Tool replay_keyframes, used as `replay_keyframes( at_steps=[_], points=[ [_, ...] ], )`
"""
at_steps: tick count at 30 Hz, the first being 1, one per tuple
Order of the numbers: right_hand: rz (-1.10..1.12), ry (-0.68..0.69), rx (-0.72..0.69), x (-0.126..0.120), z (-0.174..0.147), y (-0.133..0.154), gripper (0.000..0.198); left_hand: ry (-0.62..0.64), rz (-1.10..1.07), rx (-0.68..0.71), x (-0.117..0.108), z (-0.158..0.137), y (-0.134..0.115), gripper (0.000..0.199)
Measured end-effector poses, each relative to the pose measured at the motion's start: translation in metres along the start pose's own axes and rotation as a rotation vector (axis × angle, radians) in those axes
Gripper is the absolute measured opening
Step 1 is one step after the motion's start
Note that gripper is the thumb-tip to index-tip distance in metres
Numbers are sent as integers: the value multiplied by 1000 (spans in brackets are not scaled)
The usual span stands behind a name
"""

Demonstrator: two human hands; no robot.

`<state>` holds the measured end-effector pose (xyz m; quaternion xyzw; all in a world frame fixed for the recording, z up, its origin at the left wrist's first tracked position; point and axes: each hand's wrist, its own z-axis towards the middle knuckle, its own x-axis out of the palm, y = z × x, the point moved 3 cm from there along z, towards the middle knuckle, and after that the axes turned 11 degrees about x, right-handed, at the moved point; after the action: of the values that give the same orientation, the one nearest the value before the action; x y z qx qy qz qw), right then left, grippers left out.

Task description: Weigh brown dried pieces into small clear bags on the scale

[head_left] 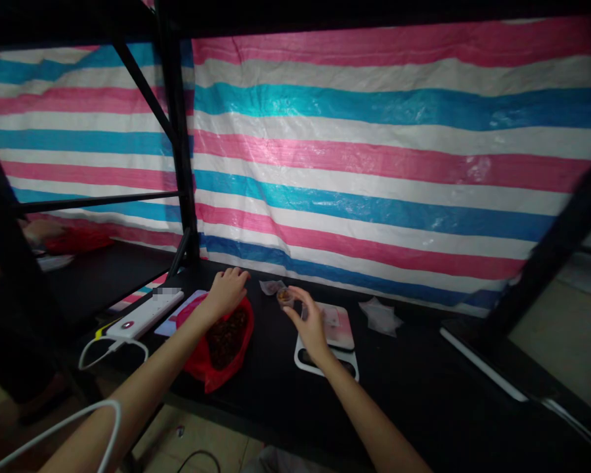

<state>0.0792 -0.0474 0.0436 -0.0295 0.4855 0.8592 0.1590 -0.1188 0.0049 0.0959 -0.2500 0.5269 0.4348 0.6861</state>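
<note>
My right hand (pixel 311 323) pinches a small translucent pouch (pixel 285 299) by its rim, between thumb and fingers. Some brownish-yellow bits show inside it. Under and beside that hand lies a white kitchen scale (pixel 343 335) with a pale pink top. Over the far side of a red plastic bag (pixel 201 360) hangs my left hand (pixel 228 289), its fingers bent and close together; their tips are hidden, so what they hold cannot be made out. Dark brown pieces (pixel 227 338) fill the open bag. Another translucent pouch (pixel 270 287) lies just behind the held one.
Several flat translucent pouches (pixel 381 316) lie right of the scale on the black table (pixel 404 387). A white power strip (pixel 145 314) with a cable is at the left. Black shelf posts (pixel 180 144) and a striped tarp (pixel 349 151) stand behind. Another person's hand (pixel 44 230) shows far left.
</note>
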Motion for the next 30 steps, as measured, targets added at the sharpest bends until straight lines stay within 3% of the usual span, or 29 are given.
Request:
replay_keyframes(
  at_steps=[3, 5, 7, 9, 12, 16, 23, 30],
  points=[
    [13, -129, 93, -62, 11, -23, 41, -44, -161, 192, 0, 10, -47, 30],
    [68, -190, 149, -97, 16, -37, 41, -64, -312, 400, 5, 18, -84, 34],
    [181, -230, 178, -121, 19, -45, 43, -71, -440, 566, 16, 27, -118, 38],
    [292, -264, 184, -134, 21, -47, 44, -78, -494, 578, 32, 38, -143, 51],
    [392, -283, 184, -141, 21, -46, 44, -43, -562, 501, 57, 55, -164, 64],
    [466, -267, 231, -136, 20, -48, 46, -66, -803, 507, 73, 66, -171, 51],
    [494, -142, 256, -115, 17, -47, 44, -191, -1013, 471, 78, 65, -166, 62],
    [474, -183, 246, -112, 14, -42, 31, -297, -1173, 399, 72, 68, -161, 52]
  ],
)
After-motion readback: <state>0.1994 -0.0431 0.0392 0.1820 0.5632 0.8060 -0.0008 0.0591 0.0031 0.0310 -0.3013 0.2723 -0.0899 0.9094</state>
